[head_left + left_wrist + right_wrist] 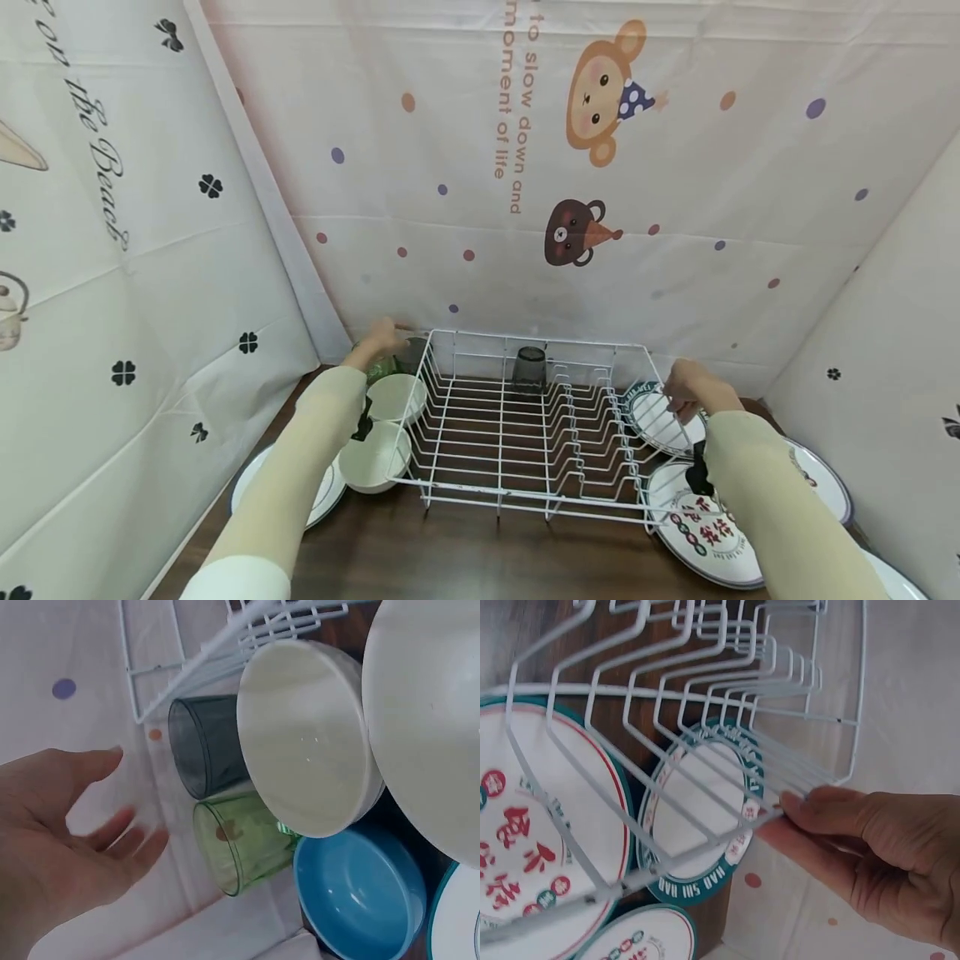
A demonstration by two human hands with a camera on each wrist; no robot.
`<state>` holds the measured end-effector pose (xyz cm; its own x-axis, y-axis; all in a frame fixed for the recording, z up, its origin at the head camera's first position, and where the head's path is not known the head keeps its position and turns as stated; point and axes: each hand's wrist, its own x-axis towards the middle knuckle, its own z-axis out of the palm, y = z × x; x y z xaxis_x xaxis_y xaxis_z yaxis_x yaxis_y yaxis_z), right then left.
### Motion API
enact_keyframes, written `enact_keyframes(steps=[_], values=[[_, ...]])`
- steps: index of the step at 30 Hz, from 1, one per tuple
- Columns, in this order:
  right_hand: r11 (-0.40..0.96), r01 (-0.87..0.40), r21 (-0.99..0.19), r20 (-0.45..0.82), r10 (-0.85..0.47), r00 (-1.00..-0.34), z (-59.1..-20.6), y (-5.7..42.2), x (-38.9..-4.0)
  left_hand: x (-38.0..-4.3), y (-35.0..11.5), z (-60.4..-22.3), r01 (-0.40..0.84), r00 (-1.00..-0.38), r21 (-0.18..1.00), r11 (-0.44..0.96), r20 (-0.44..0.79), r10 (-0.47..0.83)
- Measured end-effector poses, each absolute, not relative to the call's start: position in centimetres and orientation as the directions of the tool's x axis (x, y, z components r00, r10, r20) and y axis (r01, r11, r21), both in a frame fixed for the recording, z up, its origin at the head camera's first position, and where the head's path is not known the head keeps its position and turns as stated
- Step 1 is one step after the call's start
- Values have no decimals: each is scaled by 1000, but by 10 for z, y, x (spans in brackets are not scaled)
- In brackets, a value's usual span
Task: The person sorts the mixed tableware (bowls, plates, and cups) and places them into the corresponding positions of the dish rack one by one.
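Observation:
My left hand (381,340) is above the glasses beside the rack's back left corner. In the left wrist view the hand (79,832) is spread and holds nothing, apart from a dark grey glass (214,742) and a green glass (247,840). At the other end, my right hand (699,387) pinches the top side wire of the white dish rack (498,496). The right wrist view has that hand (877,855) with thumb and fingers at the wire near its corner. One dark glass (529,367) stands upside down at the rack's back.
Two white bowls (375,457) and a blue bowl (360,892) sit left of the rack, near a plate (327,497). Right of it lie a green-rimmed plate (663,421), a plate with red lettering (705,533) and others. A printed curtain (450,217) hangs behind.

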<state>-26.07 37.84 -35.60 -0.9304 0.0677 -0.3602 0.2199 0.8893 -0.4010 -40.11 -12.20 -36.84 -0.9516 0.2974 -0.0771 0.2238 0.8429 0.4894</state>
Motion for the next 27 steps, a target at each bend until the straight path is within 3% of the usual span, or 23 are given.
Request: enact_keyframes(steps=[3, 10, 17, 23, 27], values=[[875, 213, -435, -379, 37, -925, -355, 381, -259, -403, -129, -371, 184, -970, 437, 881, -62, 234], [816, 250, -522, -409, 18, -912, -358, 390, -266, -410, -141, -389, -27, -953, 441, 897, -283, 110], [818, 213, -534, -399, -22, -917, -358, 392, -270, -423, -143, -409, 18, -971, 375, 927, -215, 106], [771, 243, -588, -410, -25, -912, -360, 400, -265, -439, -136, -425, -14, -968, 303, 953, -242, 63], [760, 261, -596, -410, -8, -912, -358, 401, -261, -441, -132, -431, -92, -962, 361, 928, -274, 12]])
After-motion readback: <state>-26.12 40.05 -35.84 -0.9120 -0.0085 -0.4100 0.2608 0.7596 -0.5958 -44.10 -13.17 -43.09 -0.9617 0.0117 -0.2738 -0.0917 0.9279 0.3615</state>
